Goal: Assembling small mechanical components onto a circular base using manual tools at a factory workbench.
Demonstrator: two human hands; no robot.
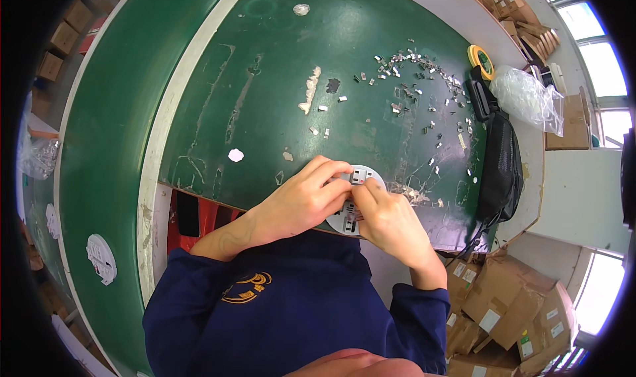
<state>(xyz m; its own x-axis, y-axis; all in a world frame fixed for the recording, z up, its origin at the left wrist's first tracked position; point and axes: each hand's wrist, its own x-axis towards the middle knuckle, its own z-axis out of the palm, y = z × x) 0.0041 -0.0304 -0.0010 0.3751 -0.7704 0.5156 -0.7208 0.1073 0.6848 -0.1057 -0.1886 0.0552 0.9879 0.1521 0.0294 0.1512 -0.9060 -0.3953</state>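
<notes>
Two hands are brought together over a round white socket plate (361, 198) at the near edge of the green bench (265, 99): the left hand (301, 201) is curled over its left side, fingers (334, 171) closed on the rim, while the right hand (391, 218) is angled in from the lower right with thumb and forefinger pinched together on a small part at the plate's top. Many small metal clips (414, 79) are scattered well beyond the plate, and a black bag (500, 165) is lying at the right
</notes>
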